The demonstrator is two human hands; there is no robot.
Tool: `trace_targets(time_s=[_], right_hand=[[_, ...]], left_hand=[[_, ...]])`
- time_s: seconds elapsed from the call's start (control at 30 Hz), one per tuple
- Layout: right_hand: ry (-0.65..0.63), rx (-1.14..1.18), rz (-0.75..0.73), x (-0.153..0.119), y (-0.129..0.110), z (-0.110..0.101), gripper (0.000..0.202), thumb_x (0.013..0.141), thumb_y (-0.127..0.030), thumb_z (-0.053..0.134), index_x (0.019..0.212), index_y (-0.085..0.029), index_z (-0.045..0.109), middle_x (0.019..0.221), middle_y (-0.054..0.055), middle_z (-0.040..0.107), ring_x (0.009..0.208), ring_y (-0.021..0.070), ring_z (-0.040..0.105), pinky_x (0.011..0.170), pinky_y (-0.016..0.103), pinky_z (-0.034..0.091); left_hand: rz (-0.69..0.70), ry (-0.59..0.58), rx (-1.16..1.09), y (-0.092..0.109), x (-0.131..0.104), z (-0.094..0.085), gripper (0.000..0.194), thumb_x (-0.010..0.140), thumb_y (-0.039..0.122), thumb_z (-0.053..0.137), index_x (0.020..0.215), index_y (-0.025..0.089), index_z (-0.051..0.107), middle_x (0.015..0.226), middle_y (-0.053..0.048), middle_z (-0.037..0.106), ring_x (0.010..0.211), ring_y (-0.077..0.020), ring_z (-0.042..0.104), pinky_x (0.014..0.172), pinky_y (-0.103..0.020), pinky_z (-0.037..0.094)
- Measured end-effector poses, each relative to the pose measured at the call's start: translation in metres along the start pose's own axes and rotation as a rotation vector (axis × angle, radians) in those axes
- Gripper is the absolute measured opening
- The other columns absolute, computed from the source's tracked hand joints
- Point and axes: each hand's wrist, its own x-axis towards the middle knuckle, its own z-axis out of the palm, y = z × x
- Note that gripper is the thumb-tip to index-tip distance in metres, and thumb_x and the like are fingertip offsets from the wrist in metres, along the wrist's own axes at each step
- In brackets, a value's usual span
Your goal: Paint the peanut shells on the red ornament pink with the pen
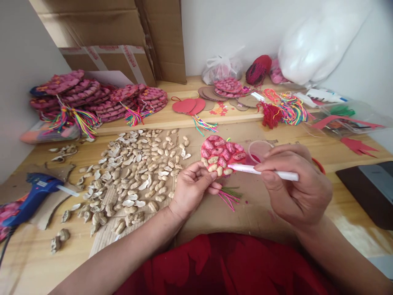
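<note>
My left hand (pixel 196 184) pinches the lower left edge of a round red disc (pixel 225 153) covered in peanut shells. Most shells on it are pink; several along the lower edge are plain tan. Pink and green strings (pixel 229 197) hang below the disc. In my right hand (pixel 293 180) is a white pen (pixel 276 173), held nearly level, its pink tip at the lower right edge of the disc. Just behind my right fingers stands a clear cup (pixel 256 152) with something pink in it, partly hidden.
Loose peanut shells (pixel 138 168) cover the cardboard at the left, with a blue glue gun (pixel 37 194) beyond them. Stacked pink discs (pixel 67 92), red cardboard circles (pixel 187 106) and colored tassels (pixel 290 107) line the raised shelf. A dark case (pixel 368 188) lies at the right.
</note>
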Motion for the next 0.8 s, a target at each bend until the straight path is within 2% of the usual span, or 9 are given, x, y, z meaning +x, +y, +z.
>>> trace_targets(time_s=[0.2, 0.8], right_hand=[[-0.1, -0.077, -0.092, 0.0009, -0.001, 0.0002, 0.015, 0.084, -0.016, 0.068, 0.097, -0.025, 0.068, 0.082, 0.001, 0.072, 0.091, 0.0215, 0.065, 0.086, 0.041, 0.051], [-0.115, -0.097, -0.099, 0.0005, -0.0028, 0.0002, 0.012, 0.084, -0.016, 0.067, 0.094, -0.022, 0.067, 0.08, 0.001, 0.072, 0.089, 0.0207, 0.065, 0.086, 0.04, 0.051]], left_hand=[[0.023, 0.0, 0.029, -0.0004, -0.0016, 0.0011, 0.02, 0.077, 0.023, 0.083, 0.088, 0.015, 0.069, 0.064, 0.002, 0.071, 0.055, -0.0113, 0.071, 0.05, -0.016, 0.058], [0.025, 0.009, 0.022, -0.0006, -0.0015, 0.0013, 0.022, 0.077, 0.024, 0.084, 0.09, 0.014, 0.069, 0.066, 0.002, 0.072, 0.055, -0.011, 0.071, 0.05, -0.016, 0.058]])
